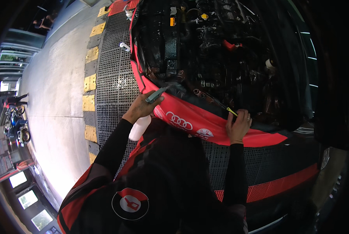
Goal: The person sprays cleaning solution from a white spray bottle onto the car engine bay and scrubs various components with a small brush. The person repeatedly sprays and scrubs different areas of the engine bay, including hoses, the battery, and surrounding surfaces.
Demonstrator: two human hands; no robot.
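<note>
Left hand (139, 107) is closed around a grey-handled tool (156, 94), right hand (239, 126) looks to be pinching a slim yellow tool (232, 112). From the head cam, both tools are over the red cover (203, 119) draped along the engine bay's (221, 70) edge.

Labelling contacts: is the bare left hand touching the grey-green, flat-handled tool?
Touching. The head view shows the grey-green, flat-handled tool gripped in the bare left hand, with no gap between.
</note>
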